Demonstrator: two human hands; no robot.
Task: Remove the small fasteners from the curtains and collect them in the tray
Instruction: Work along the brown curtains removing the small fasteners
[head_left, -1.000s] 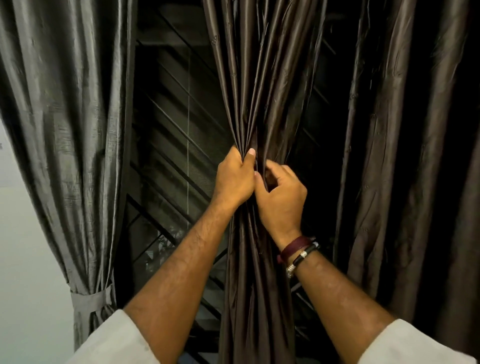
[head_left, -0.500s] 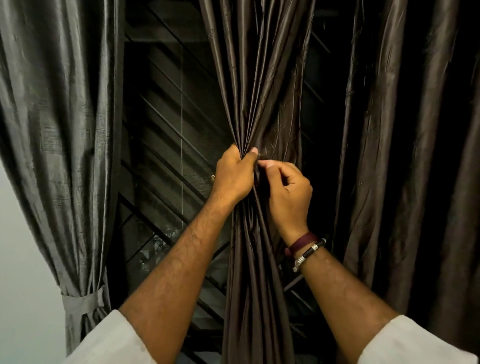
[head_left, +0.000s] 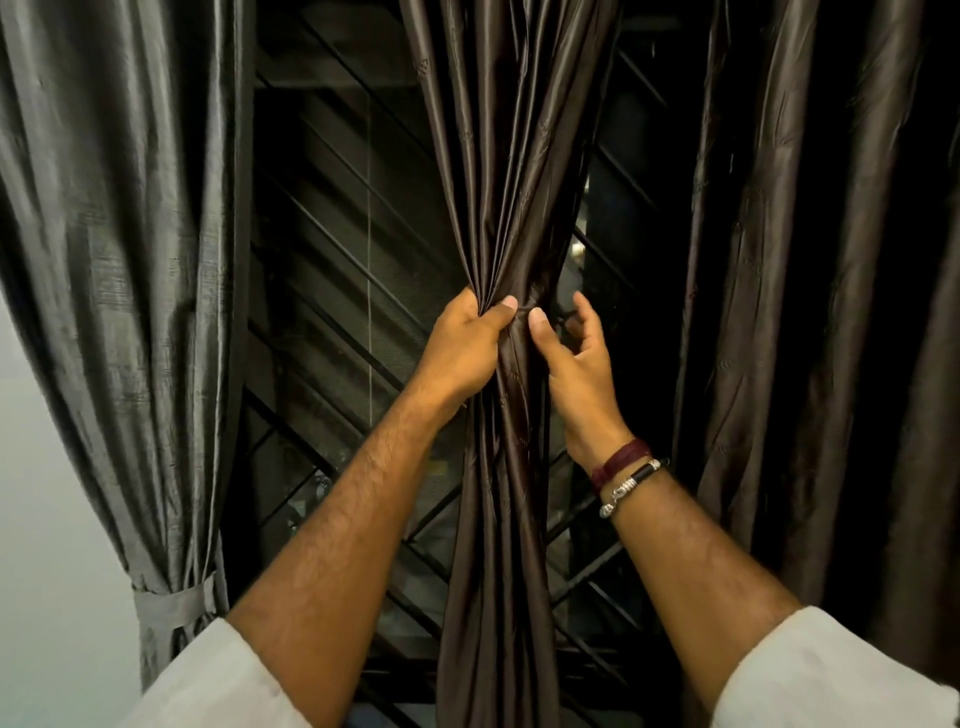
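Observation:
The dark brown middle curtain (head_left: 498, 156) hangs gathered into a tight bunch. My left hand (head_left: 462, 348) grips that bunch from the left, with its thumb laid across the folds. My right hand (head_left: 571, 353) is just right of the bunch. Its thumb touches the cloth and its fingers are spread loosely behind. A thin dark strip (head_left: 560, 315) shows between the thumb and forefinger; I cannot tell whether it is a fastener. No tray is in view.
A grey curtain (head_left: 130, 260) hangs at the left, held by a cloth tie-back (head_left: 176, 603). A dark window grille (head_left: 337, 322) with slanted bars lies behind. Another dark curtain (head_left: 810, 312) fills the right side. A pale wall (head_left: 36, 493) is at the far left.
My right hand has let go of its pinch at the gather and spread its fingers to the right. My left hand keeps its grip on the bunch.

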